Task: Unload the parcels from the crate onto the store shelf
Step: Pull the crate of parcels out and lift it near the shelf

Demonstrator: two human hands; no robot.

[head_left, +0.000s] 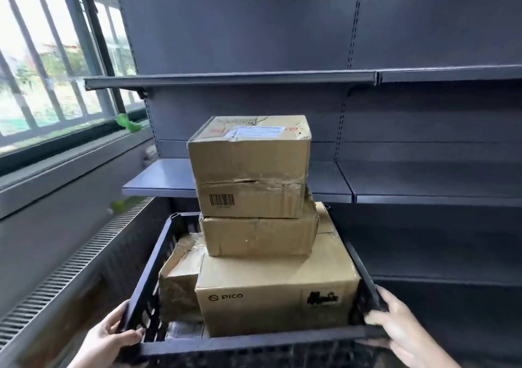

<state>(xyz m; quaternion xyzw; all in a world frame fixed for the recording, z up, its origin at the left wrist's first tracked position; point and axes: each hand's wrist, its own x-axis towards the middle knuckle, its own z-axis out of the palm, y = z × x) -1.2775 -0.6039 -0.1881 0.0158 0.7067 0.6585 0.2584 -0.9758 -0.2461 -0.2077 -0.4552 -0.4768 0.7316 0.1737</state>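
A black plastic crate [147,277] fills the lower middle of the view, in front of the grey store shelf [395,192]. My left hand [108,336] grips its near left corner and my right hand [401,328] grips its near right corner. Inside lies a large PICO box [276,297]. A flatter brown box [258,236] sits on it, and a taller taped box with a barcode [248,167] tops the stack. A crumpled taped parcel [179,283] is wedged at the crate's left side.
An upper shelf board [231,79] runs across above the stack. A barred window [42,65] and its sill are to the left, with a green object [128,123] on the sill. A ribbed radiator grille [70,266] runs along the left wall below it.
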